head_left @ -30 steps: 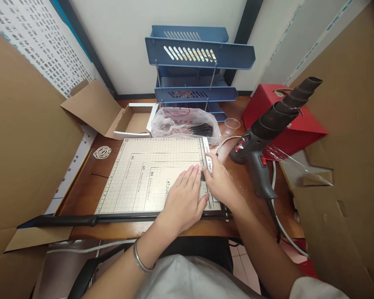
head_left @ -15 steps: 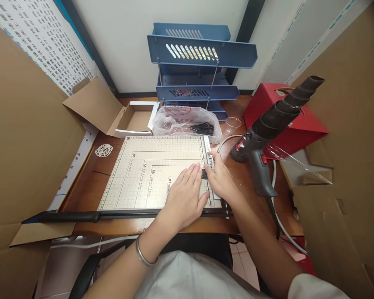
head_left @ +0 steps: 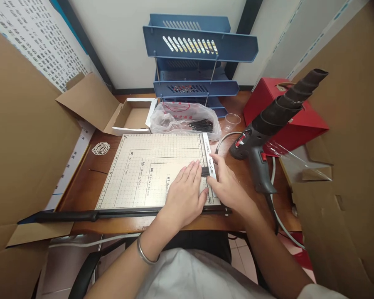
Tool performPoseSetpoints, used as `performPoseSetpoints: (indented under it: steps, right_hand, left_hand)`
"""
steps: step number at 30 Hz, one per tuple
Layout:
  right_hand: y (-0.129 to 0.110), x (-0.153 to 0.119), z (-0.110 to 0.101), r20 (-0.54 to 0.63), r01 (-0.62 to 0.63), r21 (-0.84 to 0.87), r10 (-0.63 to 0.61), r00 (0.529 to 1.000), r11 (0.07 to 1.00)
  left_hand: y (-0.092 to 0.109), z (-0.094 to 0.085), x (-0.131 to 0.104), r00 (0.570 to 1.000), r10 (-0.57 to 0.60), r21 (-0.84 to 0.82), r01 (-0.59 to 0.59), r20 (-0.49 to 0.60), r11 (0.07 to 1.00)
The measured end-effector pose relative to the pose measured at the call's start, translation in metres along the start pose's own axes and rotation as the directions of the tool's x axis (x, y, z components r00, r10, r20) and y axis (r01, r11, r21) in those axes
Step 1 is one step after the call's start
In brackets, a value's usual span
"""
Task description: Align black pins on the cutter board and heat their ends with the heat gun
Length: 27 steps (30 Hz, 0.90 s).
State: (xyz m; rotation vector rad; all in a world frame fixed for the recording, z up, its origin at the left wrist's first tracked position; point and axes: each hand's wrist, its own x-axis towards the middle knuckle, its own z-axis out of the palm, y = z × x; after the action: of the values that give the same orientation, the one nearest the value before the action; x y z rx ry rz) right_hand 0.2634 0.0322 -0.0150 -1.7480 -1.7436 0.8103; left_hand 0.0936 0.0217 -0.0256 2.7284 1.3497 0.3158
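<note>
My left hand (head_left: pixel 185 197) lies flat on the board of a paper cutter (head_left: pixel 121 182), fingers stretched out and pointing away from me. Its fingertips cover part of a row of thin black strips (head_left: pixel 205 172), whose ends stick out to the right against the white "Paper Cutter" edge guide (head_left: pixel 209 160). Beside that guide, my right hand (head_left: pixel 230 185) rests with thumb and forefinger apart, the thumb close to the strips. Nothing shows in its grasp. The cutter's black handle (head_left: pixel 68 216) is down along the near edge.
Behind the cutter lies a plastic bag (head_left: pixel 168 120) with black strips, beside an open cardboard box (head_left: pixel 134 116). A blue tray rack (head_left: pixel 199 45) stands at the back. On the right are a heat gun (head_left: pixel 262 137) and a red box (head_left: pixel 302 124). Rubber bands (head_left: pixel 101 148) lie left.
My right hand has drawn slightly right, its thumb off the edge guide's inner side, so more of the black strips shows. My left hand stays flat. The view has shifted slightly.
</note>
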Motion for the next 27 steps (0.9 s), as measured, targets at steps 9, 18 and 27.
performPoseSetpoints:
  steps: [9, 18, 27]
  right_hand:
    - [-0.004, -0.005, 0.002, -0.043, 0.028, -0.074, -0.031, 0.999, 0.997]
    - [-0.010, -0.003, 0.014, -0.104, -0.042, -0.140, 0.028, 0.994, 0.989]
    - [-0.013, -0.005, 0.020, -0.144, -0.072, -0.128, 0.053, 0.988, 0.989]
  left_hand:
    - [0.000, 0.001, 0.000, 1.000, 0.003, 0.004, -0.003, -0.001, 1.000]
    - [0.001, 0.003, -0.001, 1.000, 0.001, -0.001, -0.001, -0.024, 1.000]
    - [0.002, 0.004, -0.001, 1.000, 0.002, -0.001, -0.002, -0.022, 1.000]
